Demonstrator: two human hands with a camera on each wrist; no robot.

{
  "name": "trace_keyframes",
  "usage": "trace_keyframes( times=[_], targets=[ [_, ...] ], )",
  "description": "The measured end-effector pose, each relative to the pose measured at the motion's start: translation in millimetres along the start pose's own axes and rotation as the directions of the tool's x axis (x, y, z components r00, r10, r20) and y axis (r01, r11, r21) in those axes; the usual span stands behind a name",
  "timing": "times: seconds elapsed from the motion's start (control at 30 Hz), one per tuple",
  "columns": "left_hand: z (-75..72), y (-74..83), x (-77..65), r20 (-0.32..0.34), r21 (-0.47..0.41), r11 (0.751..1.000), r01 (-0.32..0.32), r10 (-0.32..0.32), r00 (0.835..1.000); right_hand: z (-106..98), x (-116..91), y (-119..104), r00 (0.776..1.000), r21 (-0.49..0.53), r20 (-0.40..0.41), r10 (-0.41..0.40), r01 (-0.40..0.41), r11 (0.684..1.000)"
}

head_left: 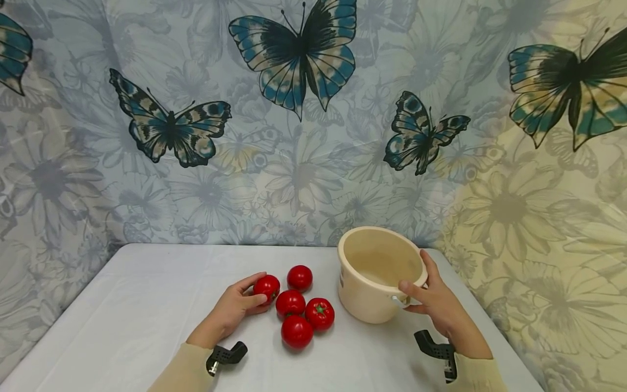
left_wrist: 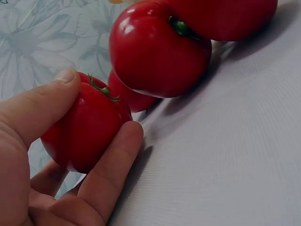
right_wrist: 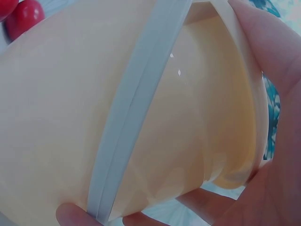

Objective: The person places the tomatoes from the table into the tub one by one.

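My left hand (head_left: pixel 231 309) holds a red tomato (head_left: pixel 266 286) at the left of a small group. In the left wrist view, the thumb and fingers lie around this tomato (left_wrist: pixel 89 127), whose green stem end shows. Several more tomatoes (head_left: pixel 296 331) sit just to its right on the table. My right hand (head_left: pixel 443 307) grips a cream bucket (head_left: pixel 362 299) by the right side of its rim. The bucket stands upright with its mouth towards me, and the part of its inside that shows is bare. A pale handle (right_wrist: pixel 134 108) crosses its outer wall in the right wrist view.
A white-covered table (head_left: pixel 147 305) carries everything. Behind it hangs a cloth (head_left: pixel 294 185) printed with flowers and butterflies, which also runs along both sides. Black wrist mounts (head_left: pixel 227 355) stick out from both sleeves, close above the tabletop.
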State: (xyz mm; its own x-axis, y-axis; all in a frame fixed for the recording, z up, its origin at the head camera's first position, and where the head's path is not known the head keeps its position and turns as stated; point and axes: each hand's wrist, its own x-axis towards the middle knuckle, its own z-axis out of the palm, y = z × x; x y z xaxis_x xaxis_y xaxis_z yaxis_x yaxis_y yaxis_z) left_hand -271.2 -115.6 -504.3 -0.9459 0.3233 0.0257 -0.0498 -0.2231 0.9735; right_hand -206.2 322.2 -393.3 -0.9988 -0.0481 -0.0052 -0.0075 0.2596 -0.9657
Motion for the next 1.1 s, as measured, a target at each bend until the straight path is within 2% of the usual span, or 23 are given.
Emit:
trace_keyframes(
  times=[0.23,0.57,0.77,0.9,1.1],
  targets=[
    [-2.1,0.0,0.6,-0.033,-0.088,0.996,0.022,-0.025,0.999,-0.2,-0.3,-0.5,1.0,-0.003,-0.002,0.002,-0.002,1.0],
    [-5.3,2.8,-1.1,-0.04,-0.192,0.981,0.022,-0.03,0.999,-0.5,0.2,-0.5,1.0,-0.009,-0.004,0.0,0.0,1.0],
    [-7.2,3.4,-1.3,-0.052,-0.219,0.975,0.033,-0.045,0.998,-1.3,1.1,0.3,1.0,-0.01,-0.004,-0.009,0.009,1.0],
    [-9.7,4.2,-2.9,-0.069,-0.223,0.975,0.007,-0.023,0.997,-0.9,1.5,0.8,1.0,-0.002,-0.007,-0.004,0.004,1.0],
    [-9.2,5.1,-3.3,-0.092,-0.186,0.983,0.0,-0.017,0.996,-0.4,0.8,1.8,1.0,-0.005,-0.007,-0.013,0.013,1.0]
  ],
)
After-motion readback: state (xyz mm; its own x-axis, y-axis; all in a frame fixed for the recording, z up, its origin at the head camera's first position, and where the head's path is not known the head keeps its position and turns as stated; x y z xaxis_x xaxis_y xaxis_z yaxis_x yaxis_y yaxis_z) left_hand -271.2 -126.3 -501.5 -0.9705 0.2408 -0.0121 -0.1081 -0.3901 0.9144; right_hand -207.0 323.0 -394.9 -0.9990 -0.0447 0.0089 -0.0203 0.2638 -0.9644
